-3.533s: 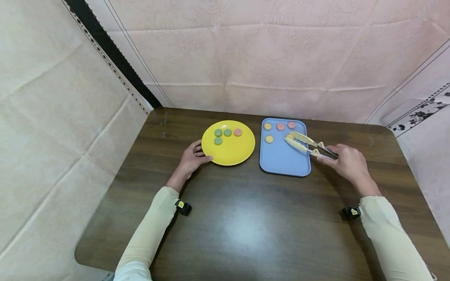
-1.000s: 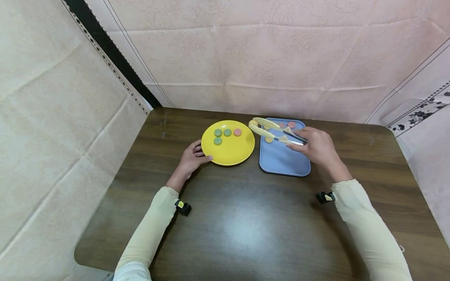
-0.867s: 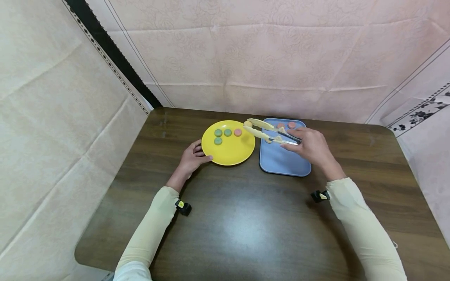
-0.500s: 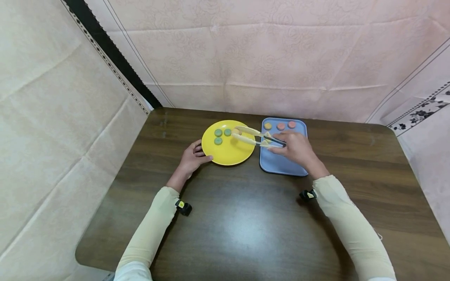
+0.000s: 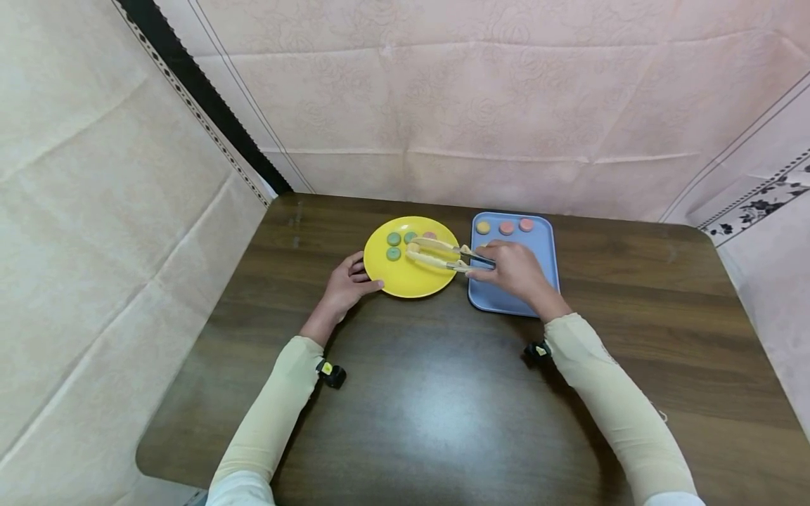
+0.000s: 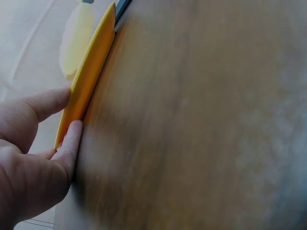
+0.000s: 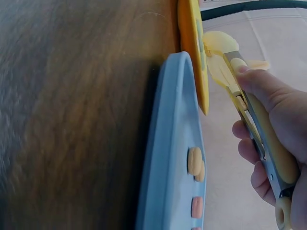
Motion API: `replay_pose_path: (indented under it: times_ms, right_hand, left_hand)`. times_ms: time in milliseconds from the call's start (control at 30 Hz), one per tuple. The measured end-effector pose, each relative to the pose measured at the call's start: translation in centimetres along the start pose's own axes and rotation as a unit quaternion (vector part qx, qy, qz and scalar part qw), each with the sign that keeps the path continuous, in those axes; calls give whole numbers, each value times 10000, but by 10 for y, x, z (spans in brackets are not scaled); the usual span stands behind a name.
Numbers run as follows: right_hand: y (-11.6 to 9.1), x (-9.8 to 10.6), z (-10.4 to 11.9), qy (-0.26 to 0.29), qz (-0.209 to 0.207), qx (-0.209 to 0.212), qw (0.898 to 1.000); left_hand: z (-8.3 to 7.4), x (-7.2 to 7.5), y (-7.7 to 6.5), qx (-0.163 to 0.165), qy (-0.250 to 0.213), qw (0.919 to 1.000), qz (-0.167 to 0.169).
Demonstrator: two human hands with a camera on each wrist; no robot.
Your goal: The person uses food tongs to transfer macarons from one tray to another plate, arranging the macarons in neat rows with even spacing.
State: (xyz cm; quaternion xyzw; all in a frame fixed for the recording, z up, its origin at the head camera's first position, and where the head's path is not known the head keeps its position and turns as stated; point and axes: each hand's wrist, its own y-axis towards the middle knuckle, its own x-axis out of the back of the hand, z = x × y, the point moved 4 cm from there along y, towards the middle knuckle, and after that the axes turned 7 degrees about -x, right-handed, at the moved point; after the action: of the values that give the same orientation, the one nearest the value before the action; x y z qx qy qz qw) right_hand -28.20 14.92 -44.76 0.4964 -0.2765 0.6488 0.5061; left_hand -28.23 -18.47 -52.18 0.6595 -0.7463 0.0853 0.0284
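Observation:
My left hand (image 5: 344,284) grips the left rim of a yellow plate (image 5: 411,282), thumb on the top edge and fingers at its side and underside. In my right hand (image 5: 515,270) are cream-tipped metal tongs (image 5: 430,260), whose tips hold a yellow macaron (image 5: 413,247) over the middle of the plate. Whether this macaron touches the plate I cannot tell. Three green macarons (image 5: 394,254) lie on the plate's upper left, and a pink macaron (image 5: 429,235) behind the tongs is partly hidden.
Right of the plate lies a blue tray (image 5: 506,299), partly under my right hand. It bears two pink macarons (image 5: 506,228) and two yellow macarons (image 7: 194,160). Brown wooden table (image 5: 392,393) extends in front; a pale cloth wall (image 5: 443,119) stands behind.
My right hand has carried the tongs left from the tray to over the plate, with a yellow macaron lifted off the tray. My left hand and the plate have stayed in place.

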Motion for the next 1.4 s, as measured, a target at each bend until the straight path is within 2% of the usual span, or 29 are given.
replay_pose_path:
  times_ms: [500, 733, 1067, 1400]
  right_hand:
    - [1, -11, 1, 20, 93, -27, 10000]
    - [-3, -9, 0, 162, 72, -83, 9998]
    - [-20, 18, -14, 269, -266, -276, 9989]
    - [-41, 47, -43, 158, -610, -709, 9955]
  left_hand:
    - [-1, -1, 0, 17, 36, 10000, 3]
    - [-1, -1, -1, 24, 87, 10000, 41]
    - [-3, -1, -1, 0, 33, 10000, 11]
    - [-1, 0, 0, 24, 1, 10000, 44]
